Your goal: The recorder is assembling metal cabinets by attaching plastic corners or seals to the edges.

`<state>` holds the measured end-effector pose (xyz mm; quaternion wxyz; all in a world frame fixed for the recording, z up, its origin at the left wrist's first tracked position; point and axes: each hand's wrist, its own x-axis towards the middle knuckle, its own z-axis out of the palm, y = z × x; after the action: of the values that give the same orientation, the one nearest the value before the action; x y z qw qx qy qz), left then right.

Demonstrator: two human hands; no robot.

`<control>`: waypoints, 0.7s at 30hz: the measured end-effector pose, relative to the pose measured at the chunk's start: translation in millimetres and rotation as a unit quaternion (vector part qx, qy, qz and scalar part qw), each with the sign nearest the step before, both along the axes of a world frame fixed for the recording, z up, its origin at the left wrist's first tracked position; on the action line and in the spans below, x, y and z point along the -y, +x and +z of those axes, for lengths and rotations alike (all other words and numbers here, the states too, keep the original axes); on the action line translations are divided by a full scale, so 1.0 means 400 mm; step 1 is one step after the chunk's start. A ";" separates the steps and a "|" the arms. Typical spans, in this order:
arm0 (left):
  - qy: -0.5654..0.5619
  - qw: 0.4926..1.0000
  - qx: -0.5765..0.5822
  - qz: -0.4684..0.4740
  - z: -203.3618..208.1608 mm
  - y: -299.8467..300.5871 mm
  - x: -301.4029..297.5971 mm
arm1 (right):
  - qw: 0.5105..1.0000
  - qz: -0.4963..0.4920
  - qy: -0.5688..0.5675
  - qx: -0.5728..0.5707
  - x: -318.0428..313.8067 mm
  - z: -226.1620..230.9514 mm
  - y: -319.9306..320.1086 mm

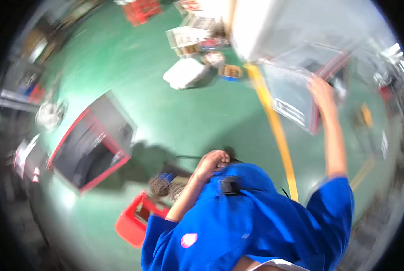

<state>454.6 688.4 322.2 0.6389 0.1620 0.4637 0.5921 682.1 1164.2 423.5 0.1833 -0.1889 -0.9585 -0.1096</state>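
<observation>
My left hand (213, 161) is held close in front of my blue shirt, its fingers curled closed. What it holds, if anything, is hidden; a dark shape shows just behind it. My right arm reaches out to the right, where my right hand (321, 90) is at the red-edged side of a grey, box-like cabinet (288, 92). Motion blur smears its fingers, so their grip is unclear. On the left, a similar grey box with a red frame (96, 144) sits on the floor, its dark inside showing.
A red plastic stool (136, 221) stands by my left elbow, beside brown coiled bundles (160, 185). A yellow line (274, 131) runs along the green floor. Ahead are a white sack (185, 73), a small carton (230, 71) and stacked crates (188, 38). A fan (50, 115) stands far left.
</observation>
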 end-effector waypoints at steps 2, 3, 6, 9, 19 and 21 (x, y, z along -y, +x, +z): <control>0.177 0.952 -0.248 0.026 -0.053 0.016 0.023 | 0.986 -0.044 0.038 0.156 0.076 0.082 -0.089; 0.101 0.992 -0.081 -0.009 -0.028 0.016 0.012 | 0.980 -0.051 0.055 0.184 0.025 0.045 -0.056; -0.023 0.993 0.099 0.054 0.031 0.029 -0.008 | 0.961 0.047 0.138 0.234 0.007 0.025 -0.032; 0.008 0.991 0.107 0.084 -0.030 0.054 0.001 | 0.931 0.138 0.226 0.250 -0.071 -0.059 -0.076; 0.003 0.984 0.131 0.118 -0.043 0.030 0.038 | 0.848 0.129 0.308 0.411 0.086 -0.008 -0.129; 0.012 0.985 0.130 0.110 -0.050 0.021 0.051 | 0.867 0.171 0.294 0.366 0.127 0.035 -0.109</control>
<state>462.8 667.8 302.3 0.6223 0.0396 0.3848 0.6805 638.5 1113.5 437.6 -0.1177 0.0938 -0.8977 -0.4141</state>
